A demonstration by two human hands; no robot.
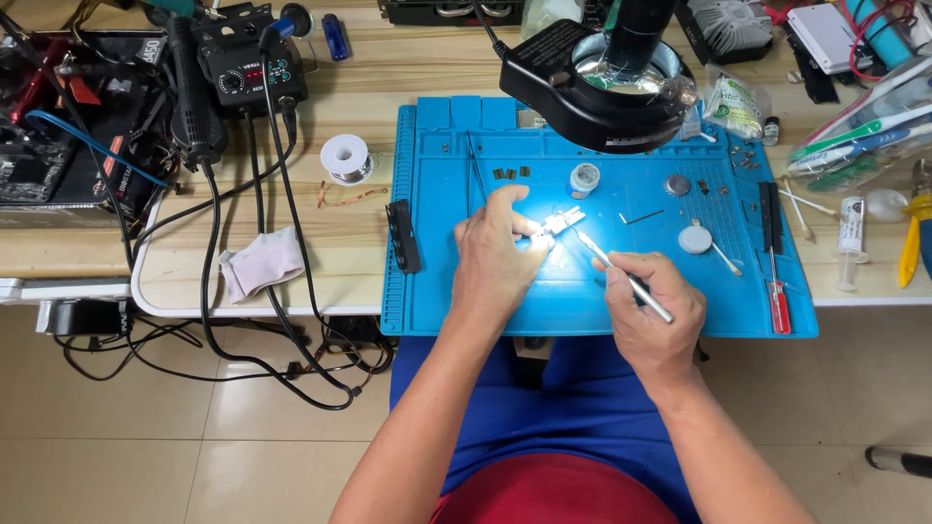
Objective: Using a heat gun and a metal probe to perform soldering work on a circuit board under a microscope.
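A blue work mat (456,291) lies on the wooden bench under a ring lamp's bright light. My left hand (495,257) pinches a small pale part (561,223) at the mat's middle. My right hand (652,315) grips a slim metal tool (621,274) like a pen, its tip pointing up-left at the part. Both forearms reach in from the bottom over my blue lap.
A black ring lamp (607,82) hangs over the mat's far edge. A solder spool (347,158), soldering station (250,68) with black cables and a pink cloth (257,262) lie left. A red-handled screwdriver (777,291), small tins, syringe (850,238) and yellow-handled cutters (911,243) lie right.
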